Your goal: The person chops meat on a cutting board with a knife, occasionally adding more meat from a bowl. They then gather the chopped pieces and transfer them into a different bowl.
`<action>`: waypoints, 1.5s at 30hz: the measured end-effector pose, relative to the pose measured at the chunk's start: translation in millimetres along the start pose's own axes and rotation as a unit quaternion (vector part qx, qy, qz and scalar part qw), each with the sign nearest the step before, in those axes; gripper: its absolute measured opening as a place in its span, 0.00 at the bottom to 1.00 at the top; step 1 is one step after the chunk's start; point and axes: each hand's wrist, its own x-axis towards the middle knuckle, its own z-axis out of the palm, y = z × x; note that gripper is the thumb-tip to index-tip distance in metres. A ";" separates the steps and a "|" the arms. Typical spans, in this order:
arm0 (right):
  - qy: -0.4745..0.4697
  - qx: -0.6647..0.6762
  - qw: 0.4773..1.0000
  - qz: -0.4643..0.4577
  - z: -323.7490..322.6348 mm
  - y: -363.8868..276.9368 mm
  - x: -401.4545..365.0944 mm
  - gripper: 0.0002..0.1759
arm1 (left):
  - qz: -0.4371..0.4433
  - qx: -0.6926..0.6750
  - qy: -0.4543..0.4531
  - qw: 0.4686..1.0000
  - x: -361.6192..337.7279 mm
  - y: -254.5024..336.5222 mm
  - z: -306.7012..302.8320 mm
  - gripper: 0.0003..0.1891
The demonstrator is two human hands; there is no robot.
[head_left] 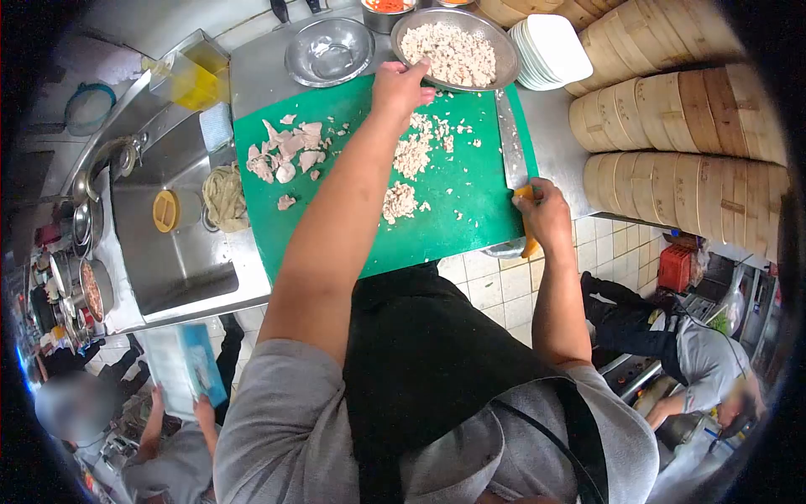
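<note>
My left hand [401,94] is at the near rim of a metal colander [509,60], its thumb over the edge and its fingers curled below. Chopped pale meat [449,52] fills the colander. My right hand [547,214] grips the orange handle of a large knife [510,143], whose blade lies flat along the right side of a green cutting board [336,227]. Small piles of chopped meat [411,157] lie mid-board, crumbs scattered around them. Larger pale meat pieces [290,147] sit at the board's left, partly beside my left forearm.
An empty metal bowl [329,52] and stacked white plates [554,50] stand behind the board. Bamboo steamers [680,109] are stacked at right. Left is a sink [180,260] with a cloth [225,198]. One person carries a tub [178,361] at lower left; another person [709,361] bends at lower right.
</note>
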 end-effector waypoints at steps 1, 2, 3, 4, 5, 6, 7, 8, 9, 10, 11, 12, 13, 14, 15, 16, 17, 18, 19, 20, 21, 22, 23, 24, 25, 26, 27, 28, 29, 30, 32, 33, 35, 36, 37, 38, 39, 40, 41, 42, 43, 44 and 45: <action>-0.020 0.010 1.000 0.007 2.3 2.2 -2.1 0.29 | -0.010 -0.010 0.015 1.000 3.3 0.1 4.3 0.26; -0.004 -0.008 1.000 -0.010 13.0 14.1 -0.2 0.31 | -0.008 -0.009 0.014 1.000 5.8 0.4 5.5 0.26; -0.002 -0.006 1.000 -0.009 15.8 15.9 1.6 0.31 | -0.008 -0.012 0.010 1.000 7.8 0.8 6.9 0.22; -0.001 -0.009 1.000 0.001 17.3 16.8 4.2 0.30 | -0.008 -0.015 0.004 1.000 8.9 0.7 8.3 0.19; 0.001 -0.013 1.000 0.012 18.8 18.3 5.6 0.29 | -0.006 -0.013 0.003 1.000 8.6 -0.9 9.5 0.19; 0.003 -0.011 1.000 0.012 20.6 23.5 7.4 0.29 | -0.002 -0.010 0.024 1.000 5.0 -0.5 10.9 0.18; -0.018 0.045 0.999 0.013 21.1 29.4 10.3 0.28 | 0.003 -0.007 0.047 0.999 1.9 0.1 11.9 0.16; -0.039 0.100 0.994 0.013 22.3 34.2 13.7 0.27 | 0.006 -0.006 0.047 0.999 -1.1 1.2 9.1 0.16; -0.040 0.101 0.994 0.012 18.3 31.3 13.1 0.27 | 0.013 -0.004 0.054 0.998 -10.3 4.5 2.0 0.15; -0.010 0.086 0.996 -0.027 11.3 26.1 10.3 0.26 | 0.018 -0.002 0.063 0.998 -18.0 4.0 -8.0 0.14; 0.021 0.071 0.995 -0.066 8.7 23.7 7.1 0.25 | 0.017 0.001 0.065 0.998 -25.8 4.7 -19.1 0.14; 0.051 0.029 0.992 -0.113 8.4 25.8 11.1 0.24 | 0.044 -0.062 0.050 0.996 -31.9 5.7 -32.7 0.13; 0.050 0.032 0.992 -0.116 7.4 20.8 16.7 0.24 | 0.073 -0.125 0.036 0.989 -41.7 11.7 -45.5 0.12; 0.061 -0.003 0.990 -0.128 4.4 14.4 23.3 0.24 | 0.082 -0.125 0.053 0.987 -52.4 18.8 -59.1 0.11; 0.073 -0.038 0.987 -0.139 0.4 6.0 29.8 0.24 | 0.089 -0.126 0.069 0.986 -66.0 29.8 -71.8 0.11; 0.071 -0.060 0.987 -0.133 -2.5 -7.6 34.7 0.23 | 0.104 -0.130 0.080 0.983 -73.3 35.0 -89.6 0.10; 0.071 -0.058 0.987 -0.135 2.1 -12.0 41.9 0.23 | 0.119 -0.135 0.090 0.980 -80.2 40.5 -108.4 0.09; 0.077 -0.070 0.983 -0.153 7.9 -15.6 50.3 0.23 | 0.125 -0.121 0.111 0.978 -88.1 46.8 -126.2 0.09; 0.083 -0.082 0.978 -0.172 11.8 -20.1 54.6 0.23 | 0.132 -0.107 0.132 0.977 -96.6 53.7 -144.9 0.09; 0.078 -0.083 0.973 -0.200 13.7 -24.6 52.6 0.24 | 0.135 -0.090 0.152 0.975 -105.7 59.2 -167.8 0.09; 0.077 -0.082 0.973 -0.203 15.9 -26.9 47.5 0.24 | 0.136 -0.073 0.173 0.973 -116.1 62.5 -187.1 0.10; 0.055 -0.086 0.966 -0.239 18.0 -27.4 39.8 0.24 | 0.139 -0.074 0.175 0.972 -131.5 68.8 -194.5 0.10; 0.032 -0.091 0.956 -0.276 18.5 -27.4 31.4 0.25 | 0.161 -0.077 0.195 0.964 -148.0 75.5 -201.5 0.10; 0.016 -0.079 0.946 -0.314 16.1 -27.9 21.8 0.26 | 0.183 -0.080 0.215 0.956 -162.8 79.9 -209.7 0.11; 0.014 -0.079 0.944 -0.319 11.1 -30.3 17.8 0.26 | 0.186 -0.081 0.220 0.954 -173.4 79.9 -224.4 0.11; -0.004 -0.065 0.941 -0.331 3.8 -32.1 16.3 0.24 | 0.191 -0.074 0.236 0.950 -182.6 78.6 -240.7 0.11; -0.023 -0.052 0.938 -0.342 -0.6 -31.4 16.2 0.22 | 0.194 -0.068 0.251 0.946 -194.5 78.7 -246.0 0.12; 0.005 -0.052 0.937 -0.345 0.8 -30.5 25.8 0.22 | 0.193 -0.078 0.256 0.944 -206.5 80.4 -247.5 0.11; 0.004 -0.052 0.936 -0.349 1.1 -34.6 35.6 0.22 | 0.195 -0.078 0.259 0.943 -212.7 78.8 -251.2 0.11; 0.026 -0.069 0.943 -0.325 0.8 -40.4 45.5 0.22 | 0.192 -0.081 0.273 0.939 -217.6 76.9 -255.7 0.11; 0.048 -0.105 0.946 -0.302 4.1 -50.0 55.6 0.24 | 0.188 -0.082 0.288 0.935 -223.5 76.2 -257.6 0.11; 0.049 -0.104 0.946 -0.305 8.9 -52.3 52.9 0.24 | 0.182 -0.084 0.299 0.933 -224.6 76.3 -254.3 0.11; 0.031 -0.114 0.925 -0.361 22.9 -51.4 45.3 0.24 | 0.175 -0.090 0.306 0.931 -221.6 75.2 -246.3 0.10; 0.015 -0.117 0.918 -0.378 27.5 -47.8 35.1 0.25 | 0.177 -0.094 0.290 0.936 -218.1 73.3 -241.3 0.10; 0.014 -0.120 0.918 -0.378 29.7 -45.6 23.5 0.25 | 0.179 -0.098 0.275 0.940 -214.3 71.0 -236.8 0.09; 0.005 -0.115 0.911 -0.395 31.4 -44.2 11.5 0.24 | 0.180 -0.096 0.268 0.941 -206.3 67.6 -234.4 0.09; -0.003 -0.109 0.905 -0.411 31.1 -42.8 3.0 0.24 | 0.179 -0.098 0.267 0.942 -198.2 64.2 -230.4 0.09; -0.022 -0.115 0.906 -0.406 27.6 -42.1 -2.2 0.24 | 0.167 -0.099 0.239 0.951 -189.6 61.4 -224.5 0.09; -0.020 -0.116 0.908 -0.403 22.5 -40.5 -6.7 0.24 | 0.154 -0.099 0.211 0.960 -180.7 59.4 -216.9 0.08; -0.016 -0.093 0.919 -0.383 16.7 -37.9 -10.2 0.24 | 0.146 -0.086 0.209 0.963 -172.1 59.5 -204.8 0.08; -0.011 -0.070 0.930 -0.362 11.7 -34.0 -12.4 0.23 | 0.144 -0.087 0.205 0.964 -162.0 56.6 -191.9 0.08; -0.010 -0.072 0.931 -0.358 6.3 -27.0 -12.0 0.23 | 0.138 -0.109 0.179 0.968 -151.6 52.3 -178.6 0.09; 0.025 -0.085 0.946 -0.313 -0.9 -17.3 -9.5 0.23 | 0.132 -0.131 0.154 0.970 -141.5 49.6 -164.8 0.10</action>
